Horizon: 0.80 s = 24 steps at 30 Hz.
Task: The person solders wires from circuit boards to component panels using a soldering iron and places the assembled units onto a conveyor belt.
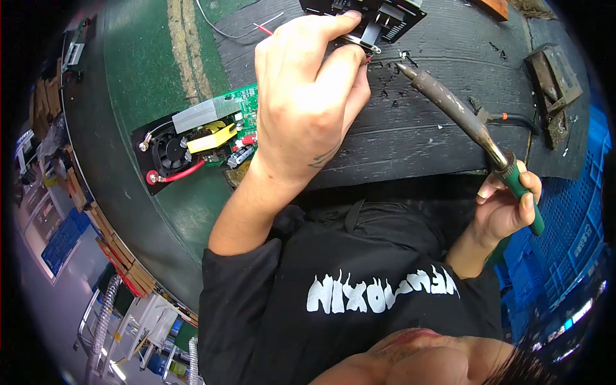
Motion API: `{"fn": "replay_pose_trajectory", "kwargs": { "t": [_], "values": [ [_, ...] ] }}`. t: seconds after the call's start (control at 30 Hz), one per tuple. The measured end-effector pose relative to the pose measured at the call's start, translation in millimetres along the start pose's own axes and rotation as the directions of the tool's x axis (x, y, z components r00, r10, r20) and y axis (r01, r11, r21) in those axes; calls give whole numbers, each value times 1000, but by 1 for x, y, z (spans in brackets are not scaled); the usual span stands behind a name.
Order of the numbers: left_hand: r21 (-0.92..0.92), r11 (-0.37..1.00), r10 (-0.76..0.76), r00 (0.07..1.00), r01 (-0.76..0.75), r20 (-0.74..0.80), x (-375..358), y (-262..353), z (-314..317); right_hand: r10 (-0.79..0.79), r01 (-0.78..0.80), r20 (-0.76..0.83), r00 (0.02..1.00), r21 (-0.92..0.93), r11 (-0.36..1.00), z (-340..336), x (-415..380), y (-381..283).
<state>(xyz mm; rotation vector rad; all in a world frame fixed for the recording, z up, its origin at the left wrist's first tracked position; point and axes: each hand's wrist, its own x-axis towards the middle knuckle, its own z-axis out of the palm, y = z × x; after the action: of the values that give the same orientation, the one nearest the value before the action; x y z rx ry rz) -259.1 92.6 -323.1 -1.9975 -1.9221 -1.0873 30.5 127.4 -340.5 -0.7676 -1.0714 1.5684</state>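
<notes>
My left hand (311, 90) reaches over the dark mat, its fingers closed at the near edge of a black metal panel (404, 19) at the top. Between thumb and fingers there is a small metal part with a ring terminal (369, 47), and a bit of red shows beside the fingertips. At the right, my right hand (510, 205) is wrapped round the green handle of a soldering iron (452, 109). The iron's tip points up and left, a little to the right of my left fingertips, apart from them.
A green circuit board (247, 106) with a black fan (170, 154) and red cable lies left of my left wrist. A metal iron stand (555, 83) is at the right on the mat (475, 64). Blue crates (564, 224) stand beyond. A loose wire (224, 32) lies top left.
</notes>
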Motion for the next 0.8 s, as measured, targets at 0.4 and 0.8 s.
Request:
{"fn": "replay_pose_trajectory", "kwargs": {
  "t": [0.4,0.8],
  "values": [
    [-2,999,-35,996,36,82,-1,1,2,3,-4,16,1000,11,1000,-4,0,-5],
    [-33,997,-59,960,70,273,22,-3,-50,-20,20,-26,999,16,1000,-10,-4,-8]
  ]
}}
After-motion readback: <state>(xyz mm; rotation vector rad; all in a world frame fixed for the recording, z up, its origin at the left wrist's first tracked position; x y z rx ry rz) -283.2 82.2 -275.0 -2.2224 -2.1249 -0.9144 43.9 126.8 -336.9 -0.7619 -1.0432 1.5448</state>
